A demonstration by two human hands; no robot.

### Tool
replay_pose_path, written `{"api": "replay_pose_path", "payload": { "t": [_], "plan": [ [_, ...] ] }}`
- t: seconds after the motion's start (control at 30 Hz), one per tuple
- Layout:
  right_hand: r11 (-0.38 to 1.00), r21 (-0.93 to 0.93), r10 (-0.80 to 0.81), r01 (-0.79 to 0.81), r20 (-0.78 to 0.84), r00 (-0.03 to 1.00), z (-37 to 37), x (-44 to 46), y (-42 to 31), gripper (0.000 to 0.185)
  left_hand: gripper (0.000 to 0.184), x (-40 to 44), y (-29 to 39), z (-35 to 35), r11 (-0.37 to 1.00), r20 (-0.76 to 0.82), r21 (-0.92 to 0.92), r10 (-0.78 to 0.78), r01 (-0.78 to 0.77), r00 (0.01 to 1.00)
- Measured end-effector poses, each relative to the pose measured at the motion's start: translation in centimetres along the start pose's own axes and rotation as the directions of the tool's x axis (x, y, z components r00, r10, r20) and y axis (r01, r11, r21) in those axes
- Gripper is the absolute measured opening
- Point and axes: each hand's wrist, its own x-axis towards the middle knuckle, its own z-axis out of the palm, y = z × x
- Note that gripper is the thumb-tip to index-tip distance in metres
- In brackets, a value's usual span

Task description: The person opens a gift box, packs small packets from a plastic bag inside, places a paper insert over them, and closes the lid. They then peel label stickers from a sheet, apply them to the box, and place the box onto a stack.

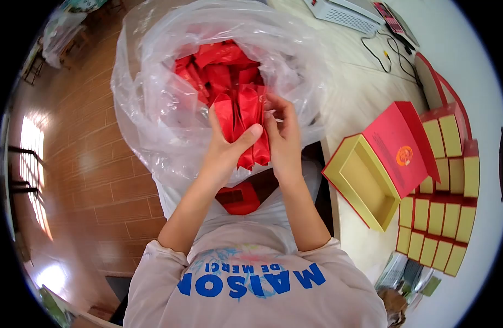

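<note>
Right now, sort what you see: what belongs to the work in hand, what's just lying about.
In the work:
- red packets, in both hands
- clear plastic bag
- perhaps the open box and stacked boxes

Apparently lying about:
- vented appliance
- dark cables

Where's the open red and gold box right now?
In the head view, the open box is on the right side, on the white tabletop, between the person's right hand and the stacked boxes.

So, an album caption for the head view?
Left hand and right hand hold red packets at a plastic bag; open box nearby.
</note>
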Motion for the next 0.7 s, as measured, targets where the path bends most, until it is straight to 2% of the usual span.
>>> {"api": "replay_pose_path", "payload": {
  "t": [0.1,0.17,0.2,0.23,0.27,0.3,0.33,0.37,0.43,0.47,0.53,0.57,0.63,0.67,0.7],
  "plan": [
    [0.995,-0.081,0.042,-0.054,-0.141,0.989,-2.9,-1.1,-2.9,0.029,0.081,-0.1,0.1,2.8,0.991,0.079,0.087,-0.106,0.099,0.991],
    [0.968,-0.242,-0.126,0.070,-0.221,0.967,-5.1,-2.3,-3.9,0.032,0.082,0.0,-0.8,4.1,0.990,0.158,0.085,-0.124,0.111,0.980],
    [0.959,-0.254,-0.199,0.129,-0.277,0.940,-6.2,-3.1,-4.7,0.028,0.082,0.0,-1.0,5.0,0.989,0.178,0.078,-0.136,0.124,0.975],
    [0.956,-0.273,-0.198,0.110,-0.320,0.927,-7.6,-4.0,-4.9,0.028,0.083,-0.1,-0.5,6.0,0.980,0.201,0.077,-0.195,0.183,0.960],
    [0.850,-0.503,-0.346,0.159,-0.304,0.887,-9.4,-5.0,-5.0,0.027,0.084,0.1,-1.0,6.7,0.980,0.216,0.051,-0.197,0.190,0.956],
    [0.686,-0.705,-0.475,0.180,-0.247,0.845,-11.1,-5.9,-5.1,0.026,0.085,0.4,-1.6,7.3,0.980,0.229,0.023,-0.198,0.198,0.953],
    [0.605,-0.784,-0.500,0.141,-0.236,0.833,-12.7,-6.9,-4.9,0.022,0.085,0.4,-1.7,7.9,0.972,0.229,0.086,-0.231,0.217,0.946],
    [0.590,-0.800,-0.503,0.107,-0.260,0.824,-14.3,-7.8,-4.5,0.022,0.083,0.6,-2.1,8.6,0.967,0.240,0.104,-0.253,0.234,0.937],
    [0.423,-0.905,-0.407,-0.048,-0.237,0.882,-17.3,-9.8,-3.3,0.018,0.083,0.9,-2.3,10.7,0.960,0.362,0.129,-0.278,0.247,0.890],
    [0.391,-0.917,-0.394,-0.083,-0.248,0.885,-18.8,-10.7,-2.2,0.016,0.083,1.1,-3.1,11.5,0.957,0.381,0.128,-0.288,0.259,0.878],
    [0.382,-0.916,-0.365,-0.119,-0.268,0.892,-21.2,-11.8,-1.3,0.016,0.083,1.5,-4.7,13.6,0.965,0.446,0.202,-0.244,0.169,0.861],
    [0.384,-0.913,-0.337,-0.136,-0.276,0.900,-22.1,-12.1,-1.1,0.017,0.083,1.5,-4.9,14.8,0.955,0.468,0.199,-0.290,0.221,0.835],
    [0.393,-0.905,-0.346,-0.162,-0.309,0.886,-23.5,-11.8,-1.3,0.017,0.082,2.3,-6.8,17.1,0.960,0.554,0.280,-0.165,0.005,0.816],
    [0.646,-0.727,-0.201,-0.230,-0.454,0.868,-23.8,-11.3,-2.3,0.022,0.082,2.4,-7.7,18.2,0.972,0.594,0.234,-0.139,-0.004,0.792],
    [0.831,-0.477,-0.024,-0.285,-0.543,0.839,-24.2,-10.7,-3.2,0.029,0.082,2.4,-8.4,19.3,0.982,0.632,0.186,-0.109,-0.013,0.767]
  ]
}}
